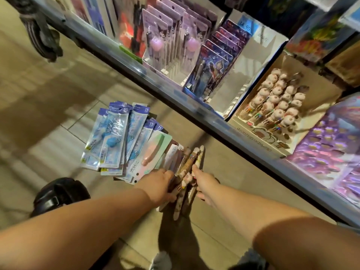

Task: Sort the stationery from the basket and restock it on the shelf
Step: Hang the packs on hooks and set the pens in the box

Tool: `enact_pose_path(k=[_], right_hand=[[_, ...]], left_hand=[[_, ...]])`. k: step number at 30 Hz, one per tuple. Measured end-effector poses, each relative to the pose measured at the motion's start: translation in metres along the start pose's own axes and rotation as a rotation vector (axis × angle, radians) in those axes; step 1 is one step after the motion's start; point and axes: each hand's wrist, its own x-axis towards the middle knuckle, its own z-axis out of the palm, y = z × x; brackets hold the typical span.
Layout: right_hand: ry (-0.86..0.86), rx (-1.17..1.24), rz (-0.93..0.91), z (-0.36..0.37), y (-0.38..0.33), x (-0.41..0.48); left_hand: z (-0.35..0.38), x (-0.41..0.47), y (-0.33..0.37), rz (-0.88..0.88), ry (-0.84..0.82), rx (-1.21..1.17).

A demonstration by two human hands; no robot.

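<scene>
My left hand (158,185) grips a fanned bundle of stationery: blue ruler and eraser packs (115,137), a green-and-pink carded pack (151,152) and several brown character pens (190,162). My right hand (203,183) pinches the pens from the right side, thumb pointing up along them. Up on the shelf (175,98), an open cardboard display box (259,131) holds several matching character-topped pens (278,102).
Purple carded pen sets (165,36) and blue hero-print packs (210,71) stand in racks on the shelf. Shiny purple packs (327,145) lie at the right. A black round object (60,193) sits on the tiled floor at lower left. Someone's foot (43,34) stands at upper left.
</scene>
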Motion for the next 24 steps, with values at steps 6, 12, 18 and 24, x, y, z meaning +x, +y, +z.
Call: enact_pose_path(k=[6, 12, 18, 24], right_hand=[[0.082, -0.077, -0.004, 0.001, -0.004, 0.018], [0.034, -0.091, 0.013, 0.001, -0.006, 0.029], [0.136, -0.228, -0.045, 0.004, -0.011, 0.037], [-0.053, -0.08, -0.058, 0.002, -0.008, 0.046]], left_hand=[[-0.011, 0.01, 0.009, -0.046, 0.015, -0.035], [-0.014, 0.022, 0.023, -0.057, -0.07, -0.02], [-0.021, 0.039, 0.04, -0.115, -0.037, -0.003], [-0.02, 0.047, 0.045, -0.098, -0.03, 0.105]])
